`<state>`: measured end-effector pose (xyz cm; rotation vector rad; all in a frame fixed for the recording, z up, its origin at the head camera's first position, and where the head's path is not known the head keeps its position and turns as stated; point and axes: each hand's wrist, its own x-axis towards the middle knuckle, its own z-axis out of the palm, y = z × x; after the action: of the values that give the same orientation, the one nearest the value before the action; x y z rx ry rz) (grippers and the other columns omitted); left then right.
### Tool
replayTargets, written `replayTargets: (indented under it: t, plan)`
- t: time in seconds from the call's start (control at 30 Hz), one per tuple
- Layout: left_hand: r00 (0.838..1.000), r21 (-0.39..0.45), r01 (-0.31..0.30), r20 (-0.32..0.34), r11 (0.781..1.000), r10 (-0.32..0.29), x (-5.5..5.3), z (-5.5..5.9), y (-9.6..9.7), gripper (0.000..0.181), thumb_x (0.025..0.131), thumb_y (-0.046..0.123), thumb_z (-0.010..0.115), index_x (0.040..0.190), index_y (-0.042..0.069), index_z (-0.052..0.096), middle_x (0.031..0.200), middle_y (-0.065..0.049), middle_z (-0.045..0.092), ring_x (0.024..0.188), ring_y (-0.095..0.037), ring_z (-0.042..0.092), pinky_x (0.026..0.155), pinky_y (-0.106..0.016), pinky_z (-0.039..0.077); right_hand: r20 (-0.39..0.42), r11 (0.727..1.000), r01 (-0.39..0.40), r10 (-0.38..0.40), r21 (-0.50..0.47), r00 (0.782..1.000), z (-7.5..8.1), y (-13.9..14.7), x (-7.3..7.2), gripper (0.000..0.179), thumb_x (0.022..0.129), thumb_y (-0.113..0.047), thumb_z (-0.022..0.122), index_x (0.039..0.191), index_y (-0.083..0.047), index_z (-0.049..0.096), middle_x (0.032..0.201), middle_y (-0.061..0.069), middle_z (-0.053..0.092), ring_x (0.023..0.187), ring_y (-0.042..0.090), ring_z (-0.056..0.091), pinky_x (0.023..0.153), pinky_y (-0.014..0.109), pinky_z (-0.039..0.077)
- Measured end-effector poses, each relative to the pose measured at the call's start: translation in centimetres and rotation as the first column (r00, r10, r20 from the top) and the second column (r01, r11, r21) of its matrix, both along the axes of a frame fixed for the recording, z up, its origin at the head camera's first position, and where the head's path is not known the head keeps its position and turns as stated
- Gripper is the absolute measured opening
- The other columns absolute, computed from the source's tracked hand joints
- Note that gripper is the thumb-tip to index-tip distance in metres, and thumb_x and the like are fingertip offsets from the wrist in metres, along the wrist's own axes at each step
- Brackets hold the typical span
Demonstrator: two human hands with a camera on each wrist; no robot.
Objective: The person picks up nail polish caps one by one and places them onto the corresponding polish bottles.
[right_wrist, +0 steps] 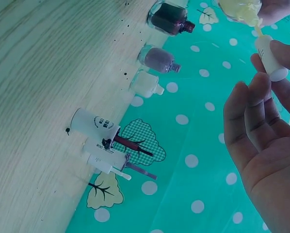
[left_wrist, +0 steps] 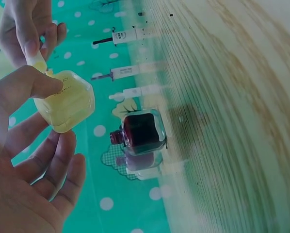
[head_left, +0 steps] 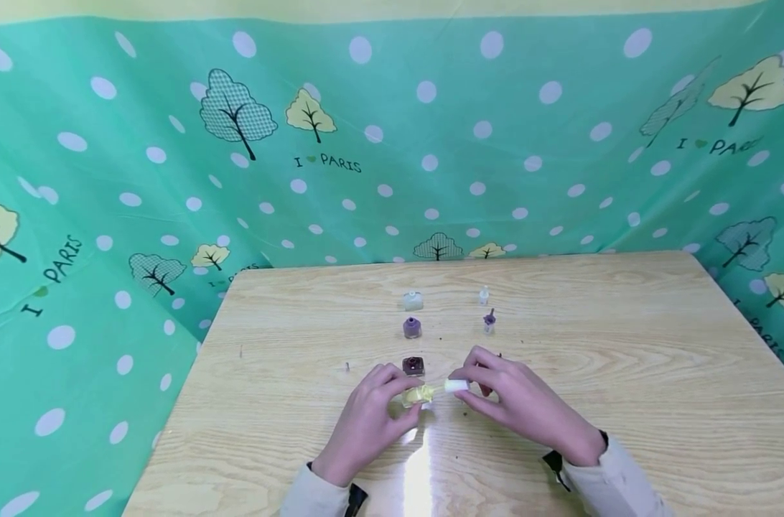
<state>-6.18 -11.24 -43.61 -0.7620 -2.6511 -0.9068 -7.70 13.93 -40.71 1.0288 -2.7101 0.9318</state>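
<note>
My left hand pinches a nail polish bottle of pale yellow polish between thumb and fingers, tilted with its neck towards the right. A white brush cap is between the thumb and fingers of my right hand. Its yellow-coated stem points at the bottle's neck, and part of it shows between cap and neck. In the left wrist view, the yellow bottle hides some of that stem. Just beyond my left fingers stands an open bottle of dark red polish.
Behind the dark red bottle stand an open purple bottle and a whitish bottle. To their right, brush caps stand brush-up: a white one, a purple one and a dark red one. Small dark specks dot the wooden table.
</note>
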Motion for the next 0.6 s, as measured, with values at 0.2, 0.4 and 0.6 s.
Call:
replayTargets:
  t: [0.2, 0.4, 0.6]
  plan:
    - [1.000, -0.011, 0.006, -0.014, 1.000, -0.006, -0.01, 0.10, 0.13, 0.032, 0.076, 0.017, 0.083, 0.107, 0.016, 0.075, 0.095, 0.010, 0.063, 0.080, -0.004, 0.050, 0.067, -0.016, 0.047, 0.003, 1.000, -0.013, 0.013, -0.002, 1.000, -0.05, -0.03, -0.02, 0.013, 0.094, -0.027, 0.070, 0.106, -0.022, 0.073, 0.091, -0.017, 0.051, 0.064, -0.005, 0.045, 0.054, 0.013, 0.043]
    - [1.000, -0.001, 0.012, -0.013, 1.000, -0.012, 0.02, 0.14, 0.21, 0.032, 0.076, 0.017, 0.084, 0.107, 0.017, 0.075, 0.097, 0.010, 0.064, 0.082, -0.003, 0.051, 0.069, -0.016, 0.048, -0.004, 1.000, -0.017, 0.017, -0.001, 1.000, -0.13, -0.05, 0.00, 0.013, 0.094, -0.027, 0.069, 0.106, -0.022, 0.073, 0.090, -0.016, 0.051, 0.064, -0.002, 0.045, 0.054, 0.013, 0.042]
    - [1.000, 0.014, 0.018, 0.018, 1.000, -0.019, 0.24, 0.19, 0.29, 0.032, 0.077, 0.017, 0.083, 0.107, 0.016, 0.075, 0.097, 0.010, 0.064, 0.082, -0.010, 0.056, 0.069, -0.016, 0.048, 0.008, 1.000, -0.024, 0.024, -0.004, 1.000, -0.09, -0.21, 0.15, 0.015, 0.095, -0.029, 0.067, 0.107, -0.022, 0.074, 0.091, -0.018, 0.052, 0.067, -0.005, 0.046, 0.056, 0.013, 0.045]
